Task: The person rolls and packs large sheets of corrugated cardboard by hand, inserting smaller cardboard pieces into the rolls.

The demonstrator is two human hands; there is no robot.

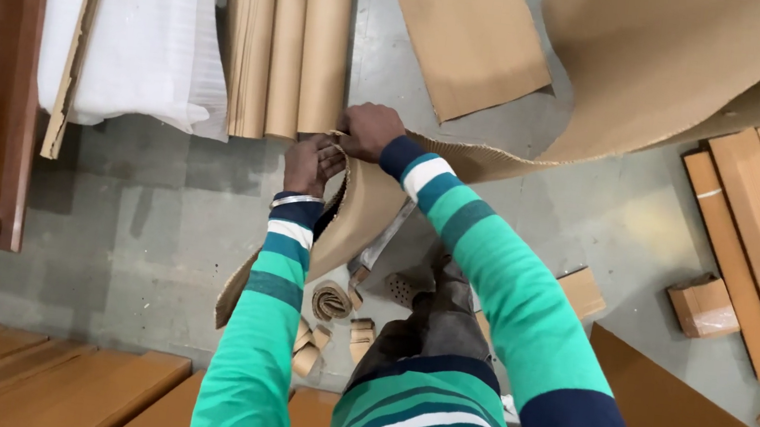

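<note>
packing workshop | corrugated cardboard rolls [290, 41] | wooden panels [36, 384] | concrete floor [150, 225]

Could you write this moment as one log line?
left hand: grips corrugated cardboard sheet edge | right hand: grips same edge | floor: cardboard scraps

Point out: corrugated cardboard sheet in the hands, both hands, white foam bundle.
corrugated cardboard sheet [363, 210], head view, on the curved strip below the hands.
left hand [309, 164], head view, middle of the hand gripping the sheet's edge.
right hand [368, 130], head view, back of the hand.
white foam bundle [149, 25], head view, its middle.
</note>
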